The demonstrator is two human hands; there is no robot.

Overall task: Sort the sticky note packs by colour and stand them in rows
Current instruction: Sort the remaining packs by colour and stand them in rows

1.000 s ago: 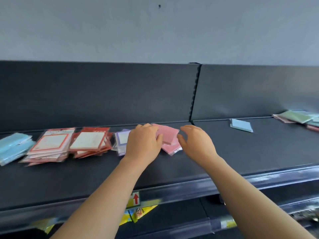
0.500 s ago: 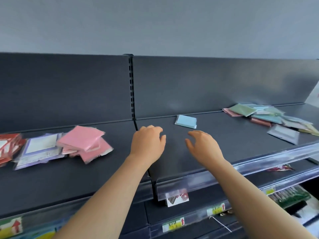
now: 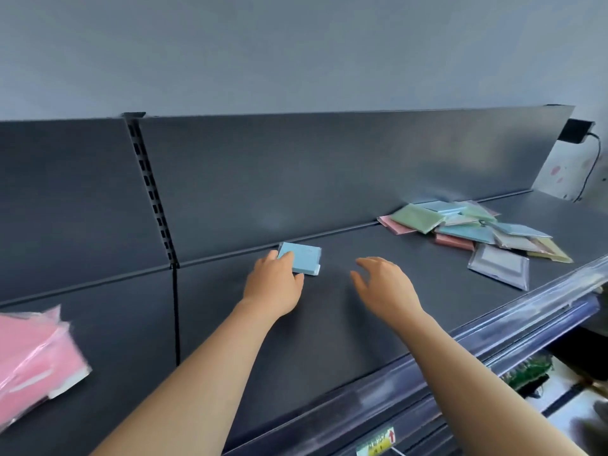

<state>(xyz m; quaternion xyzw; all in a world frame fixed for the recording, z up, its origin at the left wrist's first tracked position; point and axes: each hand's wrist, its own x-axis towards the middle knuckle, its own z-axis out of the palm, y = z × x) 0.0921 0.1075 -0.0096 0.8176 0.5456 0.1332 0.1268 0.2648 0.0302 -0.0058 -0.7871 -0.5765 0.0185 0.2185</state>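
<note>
- Head view: blue pack [image 3: 302,258] lies flat at the back of the shelf [image 3: 329,330], against the rear panel.
- Left hand [image 3: 273,286]: fingers over its left corner, thumb at the near edge; can't tell if the grip is closed.
- Right hand [image 3: 385,284]: spread wide, holds nothing, just beside the pack.
- Pack looks light and stiff, wrap likely slick; pinch opposite edges.
- Mixed pile [image 3: 477,232] far right, unsorted.

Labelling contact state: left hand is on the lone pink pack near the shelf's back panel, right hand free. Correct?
Not pink: the head view shows the left hand on a lone blue pack near the back panel; right hand free.
</note>
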